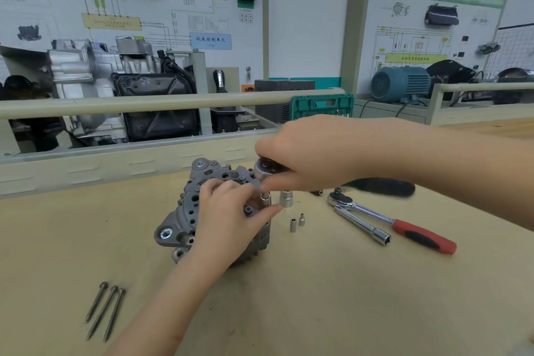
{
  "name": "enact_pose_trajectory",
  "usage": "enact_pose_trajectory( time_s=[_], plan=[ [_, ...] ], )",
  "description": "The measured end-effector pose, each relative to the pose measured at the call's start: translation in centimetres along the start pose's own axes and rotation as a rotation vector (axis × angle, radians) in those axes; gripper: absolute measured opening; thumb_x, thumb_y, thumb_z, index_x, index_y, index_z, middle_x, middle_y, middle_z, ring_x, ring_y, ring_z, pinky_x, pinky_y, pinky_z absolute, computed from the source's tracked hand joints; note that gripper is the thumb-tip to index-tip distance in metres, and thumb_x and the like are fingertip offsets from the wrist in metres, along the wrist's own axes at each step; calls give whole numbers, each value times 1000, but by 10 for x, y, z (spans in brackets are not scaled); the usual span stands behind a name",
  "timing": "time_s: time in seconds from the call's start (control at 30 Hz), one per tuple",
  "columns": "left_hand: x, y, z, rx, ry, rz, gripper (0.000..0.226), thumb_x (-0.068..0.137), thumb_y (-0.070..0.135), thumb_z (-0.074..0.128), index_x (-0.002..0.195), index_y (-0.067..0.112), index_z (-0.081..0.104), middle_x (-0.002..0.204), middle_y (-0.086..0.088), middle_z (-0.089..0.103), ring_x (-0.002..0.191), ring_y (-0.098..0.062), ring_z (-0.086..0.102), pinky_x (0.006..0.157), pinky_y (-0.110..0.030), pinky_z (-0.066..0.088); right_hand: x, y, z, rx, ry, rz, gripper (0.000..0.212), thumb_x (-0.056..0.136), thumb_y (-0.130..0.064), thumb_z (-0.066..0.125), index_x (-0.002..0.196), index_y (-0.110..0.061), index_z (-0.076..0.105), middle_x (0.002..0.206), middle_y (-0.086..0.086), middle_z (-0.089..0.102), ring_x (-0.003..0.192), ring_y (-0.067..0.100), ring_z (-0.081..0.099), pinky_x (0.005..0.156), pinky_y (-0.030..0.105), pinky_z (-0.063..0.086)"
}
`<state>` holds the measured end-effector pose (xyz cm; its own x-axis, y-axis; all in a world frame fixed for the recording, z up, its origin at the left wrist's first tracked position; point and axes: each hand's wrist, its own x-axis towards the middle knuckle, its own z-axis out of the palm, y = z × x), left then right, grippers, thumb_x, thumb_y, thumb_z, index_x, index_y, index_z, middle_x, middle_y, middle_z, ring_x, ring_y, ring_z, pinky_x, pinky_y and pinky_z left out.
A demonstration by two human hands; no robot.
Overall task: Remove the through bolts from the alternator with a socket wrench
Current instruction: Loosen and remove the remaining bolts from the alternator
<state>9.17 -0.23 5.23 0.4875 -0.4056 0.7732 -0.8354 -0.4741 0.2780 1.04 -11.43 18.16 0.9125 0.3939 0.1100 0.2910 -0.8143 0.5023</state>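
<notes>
Alternator sat on the wooden table, with three long bolts already out beside it.
The right hand gripped the socket wrench above it, and the left hand pinched the small socket on the last bolt. Keeping that socket straight and pushed down would stop slipping.

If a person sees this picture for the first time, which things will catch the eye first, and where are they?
The eye lands first on the grey alternator at the centre of the wooden bench, with the left hand resting on it and the right hand holding a ratchet wrench over its top. Next come the three long through bolts lying side by side at the front left. A red-handled ratchet lies to the right.
</notes>
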Motion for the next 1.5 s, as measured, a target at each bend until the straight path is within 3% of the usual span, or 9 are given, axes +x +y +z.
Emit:
enact_pose_trajectory(
  time_s=[0.23,0.47,0.73,0.97,1.13,1.23,1.3,1.4,1.5],
  plan=[
    [-2,-5,1,-80,-69,5,24,77,34,66,69,12,64,73,10,62,77,10,42,96,-16,10,-1,2,2,63,-38,-78,21,95,-34,37,106,-17,45,94,0,52,78,16,48,61,23,33],
    [-3,1,6,-27,5,-13,23,73,37,70,66,19,59,57,23,42,70,8,39,84,-18,14,-1,-1,2,-86,56,-4,42,91,-52,32,85,-14,50,59,-6,38,47,4,33,41,19,22],
    [-4,-9,2,-50,-148,39,21,78,34,65,69,16,61,82,9,61,79,8,39,98,-10,3,0,0,-1,53,-40,-119,15,94,-33,41,95,-18,42,94,1,54,83,19,52,63,26,38],
    [-5,-2,7,39,-29,-9,31,71,38,71,58,24,47,57,18,45,66,6,35,94,-21,11,2,0,-1,-119,71,-8,49,89,-57,30,79,-14,51,57,-5,37,46,7,32,41,21,22],
    [-3,-4,2,-101,-114,27,22,78,37,63,77,15,66,87,18,59,89,11,38,92,-6,8,2,7,-2,42,-7,-85,22,93,-38,40,88,-17,47,76,-4,49,67,12,46,52,20,31],
    [-1,-2,-1,-120,-99,11,14,79,35,64,68,27,60,73,17,58,80,16,43,96,-12,11,3,10,-2,94,-25,-114,23,93,-34,44,104,-16,52,92,-1,56,85,16,52,65,22,35],
    [-1,1,-1,-49,-49,6,26,77,33,68,59,31,48,58,16,51,66,8,44,94,-18,15,3,11,-2,58,-2,-111,27,92,-41,44,104,-18,53,86,-4,55,78,14,51,58,21,34],
    [-3,6,1,29,39,-15,23,69,29,76,60,16,61,55,9,54,61,-6,42,91,-27,19,7,9,-2,-9,15,-40,41,89,-54,39,85,-15,53,61,-6,43,53,9,39,45,19,27],
    [-3,8,2,51,58,-1,25,64,29,79,58,12,62,54,7,55,63,-9,41,80,-20,18,7,7,1,35,33,-45,42,89,-52,41,79,-13,52,57,-6,39,47,7,34,41,15,28]
  ],
)
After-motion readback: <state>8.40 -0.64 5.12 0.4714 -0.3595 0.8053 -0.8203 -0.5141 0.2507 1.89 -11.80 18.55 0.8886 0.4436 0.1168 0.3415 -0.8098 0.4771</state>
